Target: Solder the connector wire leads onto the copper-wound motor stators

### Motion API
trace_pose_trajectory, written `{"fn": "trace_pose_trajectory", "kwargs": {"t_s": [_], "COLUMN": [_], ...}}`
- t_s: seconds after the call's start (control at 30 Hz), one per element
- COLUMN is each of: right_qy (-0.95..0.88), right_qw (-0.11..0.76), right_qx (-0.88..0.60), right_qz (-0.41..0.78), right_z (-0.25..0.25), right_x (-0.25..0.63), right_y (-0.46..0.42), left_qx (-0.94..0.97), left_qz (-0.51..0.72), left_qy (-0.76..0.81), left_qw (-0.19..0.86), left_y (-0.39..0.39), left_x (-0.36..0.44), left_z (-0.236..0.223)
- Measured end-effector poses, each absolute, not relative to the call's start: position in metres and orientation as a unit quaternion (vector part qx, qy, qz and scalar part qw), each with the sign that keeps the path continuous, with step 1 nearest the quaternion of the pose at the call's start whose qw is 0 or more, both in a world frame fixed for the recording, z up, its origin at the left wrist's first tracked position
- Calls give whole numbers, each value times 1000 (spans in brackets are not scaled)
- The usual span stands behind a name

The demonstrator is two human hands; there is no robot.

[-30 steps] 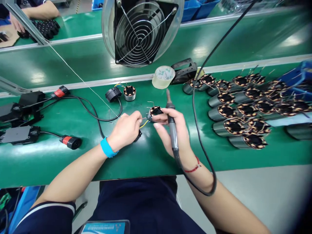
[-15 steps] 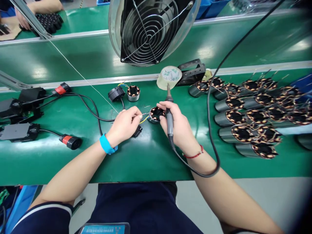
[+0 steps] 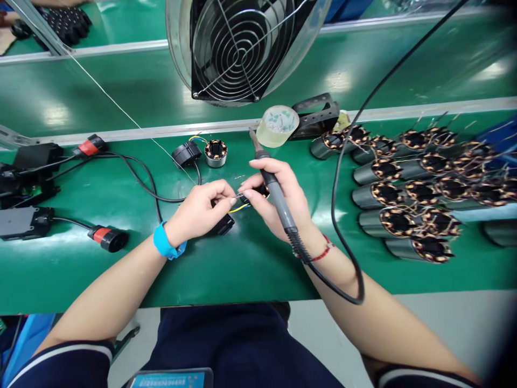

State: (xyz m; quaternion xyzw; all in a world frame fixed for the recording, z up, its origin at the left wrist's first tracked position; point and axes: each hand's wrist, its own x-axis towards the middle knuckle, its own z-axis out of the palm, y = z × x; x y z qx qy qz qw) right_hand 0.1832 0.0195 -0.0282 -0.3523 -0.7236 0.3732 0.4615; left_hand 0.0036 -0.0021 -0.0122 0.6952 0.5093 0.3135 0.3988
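My left hand (image 3: 202,211), with a blue wristband, is closed, thumb and forefinger pinching a thin wire (image 3: 239,195). My right hand (image 3: 294,200) grips a soldering iron (image 3: 276,193), its tip pointing up and away to the left. The right thumb and fingertips are close to the same wire; whether they pinch it I cannot tell. Partly hidden behind the right fingers is a copper-wound motor stator (image 3: 263,189). A yellow lead (image 3: 241,208) runs below the fingertips near a black plastic part (image 3: 223,225). A thin pale strand (image 3: 117,106) slants down towards my left hand.
Another stator (image 3: 216,154) and a black round cap (image 3: 186,154) stand behind my hands. Many stators (image 3: 398,222) crowd the right side. A fan (image 3: 242,54) hangs above a solder-stained roll (image 3: 278,125). Cabled black boxes (image 3: 25,222) lie left. The iron's cable (image 3: 335,188) loops over my right forearm.
My right hand has moved left to my left fingertips, now covering more of the stator. The soldering iron has tilted, its tip swinging left. The whole view has shifted slightly.
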Motion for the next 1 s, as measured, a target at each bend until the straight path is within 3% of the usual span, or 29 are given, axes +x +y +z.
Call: {"fn": "trace_pose_trajectory", "kwargs": {"t_s": [0.23,0.53,0.77,1.0], "right_qy": [-740,-712,-668,-661], "right_qw": [462,459,531,579], "right_qx": [-346,-451,-445,-417], "right_qz": [346,281,273,233], "right_z": [-40,-33,-54,-54], "right_x": [184,205,213,213], "right_y": [23,7,-6,-3], "left_qx": [673,730,740,719], "left_qz": [321,222,218,249], "left_qy": [517,571,594,596], "left_qw": [421,302,226,255], "left_y": [2,16,19,22], "left_x": [1,4,9,8], "left_z": [-13,-9,-12,-13]}}
